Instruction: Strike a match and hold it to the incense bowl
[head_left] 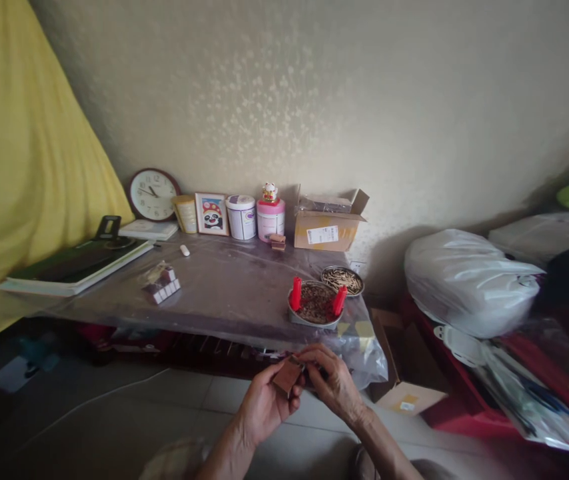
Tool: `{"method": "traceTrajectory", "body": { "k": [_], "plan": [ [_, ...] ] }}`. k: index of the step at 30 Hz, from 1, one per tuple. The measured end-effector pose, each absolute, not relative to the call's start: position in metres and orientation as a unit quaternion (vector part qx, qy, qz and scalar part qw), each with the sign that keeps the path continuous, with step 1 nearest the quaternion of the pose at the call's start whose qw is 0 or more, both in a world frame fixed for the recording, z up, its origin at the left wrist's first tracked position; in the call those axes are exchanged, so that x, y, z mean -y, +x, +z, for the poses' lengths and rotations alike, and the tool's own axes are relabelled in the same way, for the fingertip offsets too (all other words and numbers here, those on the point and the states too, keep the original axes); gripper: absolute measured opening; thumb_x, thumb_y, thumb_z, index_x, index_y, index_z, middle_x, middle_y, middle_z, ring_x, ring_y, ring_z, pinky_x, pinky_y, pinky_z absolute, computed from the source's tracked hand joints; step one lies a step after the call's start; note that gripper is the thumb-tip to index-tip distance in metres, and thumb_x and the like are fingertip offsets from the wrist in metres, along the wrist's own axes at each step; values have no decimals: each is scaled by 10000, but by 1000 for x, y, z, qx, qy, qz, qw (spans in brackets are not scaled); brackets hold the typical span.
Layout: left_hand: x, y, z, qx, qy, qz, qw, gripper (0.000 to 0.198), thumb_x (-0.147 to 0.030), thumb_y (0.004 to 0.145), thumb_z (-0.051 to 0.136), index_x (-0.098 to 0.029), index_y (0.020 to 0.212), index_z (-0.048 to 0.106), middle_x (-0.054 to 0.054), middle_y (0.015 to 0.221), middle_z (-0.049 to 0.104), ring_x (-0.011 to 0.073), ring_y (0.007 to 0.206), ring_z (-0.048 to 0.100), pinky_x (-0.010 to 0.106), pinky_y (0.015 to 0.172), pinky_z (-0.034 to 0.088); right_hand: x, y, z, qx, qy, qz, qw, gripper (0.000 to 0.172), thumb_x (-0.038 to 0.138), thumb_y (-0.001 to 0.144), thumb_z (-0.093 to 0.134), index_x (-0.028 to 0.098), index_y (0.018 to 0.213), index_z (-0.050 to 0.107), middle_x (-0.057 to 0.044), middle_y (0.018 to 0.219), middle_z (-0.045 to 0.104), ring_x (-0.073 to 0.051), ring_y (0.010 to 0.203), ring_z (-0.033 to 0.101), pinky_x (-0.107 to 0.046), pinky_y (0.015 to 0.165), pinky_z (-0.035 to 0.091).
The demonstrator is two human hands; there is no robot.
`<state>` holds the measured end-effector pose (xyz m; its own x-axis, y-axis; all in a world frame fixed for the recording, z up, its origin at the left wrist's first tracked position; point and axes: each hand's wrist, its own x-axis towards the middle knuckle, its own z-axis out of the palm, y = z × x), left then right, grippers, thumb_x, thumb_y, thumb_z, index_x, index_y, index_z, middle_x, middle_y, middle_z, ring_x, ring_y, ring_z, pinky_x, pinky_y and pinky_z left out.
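In front of the table edge, my left hand (270, 403) is closed around a small brown matchbox (287, 377), its flat side facing up. My right hand (332, 380) meets the box at its upper right end, thumb and fingers pinched together; whatever lies between those fingertips is too small to make out. Beyond the hands stands a metal tin (316, 323) with dark brown contents and two red clips or pegs on its rim. Behind it to the right sits a round dish of matchsticks (343, 278). Brown matchboxes (278, 242) are stacked farther back.
On the table (229, 287), a plastic-wrapped pack of small boxes (163, 285) lies left. A clock (153, 194), picture frame (212, 214), tubs (241, 218) and a cardboard box (327, 227) line the wall. An opened carton (409, 373) and white bag (469, 280) are at the right.
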<state>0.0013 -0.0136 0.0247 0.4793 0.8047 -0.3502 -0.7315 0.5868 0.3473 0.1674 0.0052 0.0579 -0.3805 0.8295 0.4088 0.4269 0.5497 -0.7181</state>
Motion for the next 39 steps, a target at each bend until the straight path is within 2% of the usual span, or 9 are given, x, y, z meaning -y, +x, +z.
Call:
{"method": "traceTrajectory", "body": {
  "k": [5,8,15,20,26,39],
  "plan": [
    [15,3,21,-276,94,456,841,254,-271,815,508,-153,1019,602,35,725,664,102,492,536,216,461,353,-5,166,51,790,-422,267,356,184,171,870,488,199,913,665,-54,925,674,-158,845,648,-279,778,513],
    [14,4,19,-305,110,456,829,288,-275,796,515,-156,1046,593,6,678,633,100,454,520,219,437,314,-5,166,49,799,-438,257,321,153,163,844,522,199,878,667,-39,859,671,-154,784,639,-265,728,499],
    [15,6,17,-362,165,436,807,267,-281,778,488,-124,940,632,-5,561,595,93,376,477,223,397,242,-6,165,48,815,-457,260,244,182,109,775,561,220,801,703,-4,803,662,-127,710,614,-219,658,466],
    [16,8,15,-381,207,404,805,218,-315,767,510,-138,774,638,-22,500,555,85,351,446,222,382,225,-5,169,43,838,-454,243,182,212,104,756,559,248,791,711,17,796,658,-116,691,599,-203,636,434],
    [15,8,15,-398,230,388,799,253,-347,747,509,-147,819,648,-39,490,530,77,345,415,224,381,214,-5,168,40,834,-463,243,175,173,98,743,560,215,694,677,10,757,650,-115,681,596,-200,623,413],
    [15,8,15,-414,272,367,787,251,-396,691,542,-164,733,630,-53,445,494,79,323,401,234,372,197,-6,169,36,828,-457,274,174,115,94,713,581,186,736,644,10,770,606,-105,666,545,-195,614,391]
  ]
}}
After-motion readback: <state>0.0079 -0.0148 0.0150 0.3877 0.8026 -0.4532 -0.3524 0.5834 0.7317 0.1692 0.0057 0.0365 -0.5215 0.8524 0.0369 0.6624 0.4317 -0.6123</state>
